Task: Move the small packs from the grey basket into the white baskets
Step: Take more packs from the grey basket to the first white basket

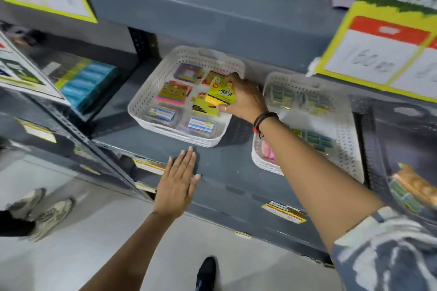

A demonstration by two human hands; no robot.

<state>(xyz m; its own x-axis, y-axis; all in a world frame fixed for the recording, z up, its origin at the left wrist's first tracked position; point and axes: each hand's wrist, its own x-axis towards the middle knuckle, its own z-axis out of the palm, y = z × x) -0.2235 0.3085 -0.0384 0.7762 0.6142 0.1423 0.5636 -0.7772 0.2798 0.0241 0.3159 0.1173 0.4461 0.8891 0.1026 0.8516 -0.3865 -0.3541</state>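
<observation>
Two white perforated baskets stand on a grey shelf. The left white basket (142, 111) holds several small colourful packs. My right hand (244, 99) reaches over its right side and grips a yellow-green pack (220, 95) just above the other packs. The right white basket (345, 156) holds several green and blue packs and is partly hidden by my right forearm. My left hand (176, 182) lies flat with fingers apart at the shelf's front edge, holding nothing. No grey basket is in view.
The shelf above (212, 7) overhangs the baskets closely. Yellow price signs (378, 59) hang at top right and top left. A blue and yellow box (87, 85) sits on the neighbouring shelf at left. Another person's shoes (40, 210) stand on the floor at left.
</observation>
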